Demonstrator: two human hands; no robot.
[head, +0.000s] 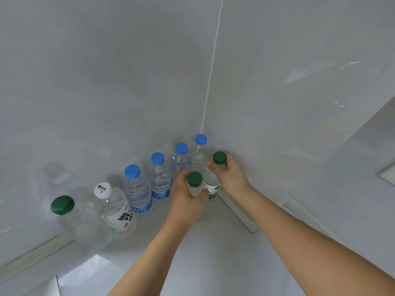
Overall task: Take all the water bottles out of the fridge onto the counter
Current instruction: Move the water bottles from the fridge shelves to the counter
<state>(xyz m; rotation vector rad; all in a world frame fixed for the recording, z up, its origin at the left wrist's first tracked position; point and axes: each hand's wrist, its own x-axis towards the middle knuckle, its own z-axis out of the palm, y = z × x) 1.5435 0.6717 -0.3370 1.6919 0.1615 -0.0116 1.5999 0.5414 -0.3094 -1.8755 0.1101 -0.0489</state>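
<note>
A row of water bottles stands on the grey counter (213, 248) along the back wall: a green-capped bottle (72, 218) at the left, a white-capped bottle (115, 208), then several blue-capped bottles (136, 189) running toward the corner. My left hand (188, 197) grips a green-capped bottle (195, 179) just under its cap. My right hand (230, 176) holds a second green-capped bottle (219, 157) by its neck, right beside the first, near the corner. Both bottles are upright. Their bases are hidden behind my hands.
Glossy grey wall panels (128, 82) meet at a corner seam (205, 116) behind the bottles. A pale strip (239, 212) runs along the right wall's foot. A lighter patch (89, 272) shows at the counter's near left edge.
</note>
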